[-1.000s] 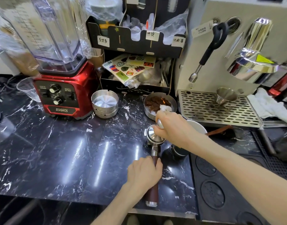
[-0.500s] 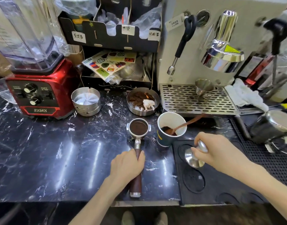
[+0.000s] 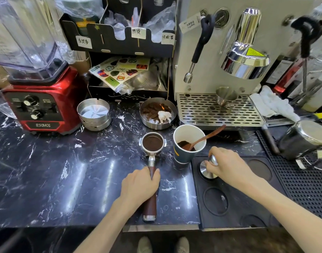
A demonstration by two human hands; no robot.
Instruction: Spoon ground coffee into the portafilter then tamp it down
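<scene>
The portafilter (image 3: 152,143) lies on the black marble counter, its basket filled with flat dark coffee. My left hand (image 3: 140,185) grips its brown wooden handle (image 3: 150,207). To the right of the basket stands a paper cup (image 3: 188,143) holding ground coffee and a wooden spoon (image 3: 207,136). My right hand (image 3: 227,166) holds the steel tamper (image 3: 206,169) by its top, with the tamper's base resting in a round recess of the black rubber mat (image 3: 229,212).
An espresso machine (image 3: 229,61) with a drip tray (image 3: 218,114) stands behind the cup. A metal dish of used grounds (image 3: 157,113), a stack of steel dishes (image 3: 93,114) and a red blender (image 3: 38,103) line the back. A steel jug (image 3: 302,139) sits at right.
My right hand lifted the tamper off the portafilter, carried it right and set it down on the rubber mat. The tamped coffee is now exposed. My left hand stayed on the handle.
</scene>
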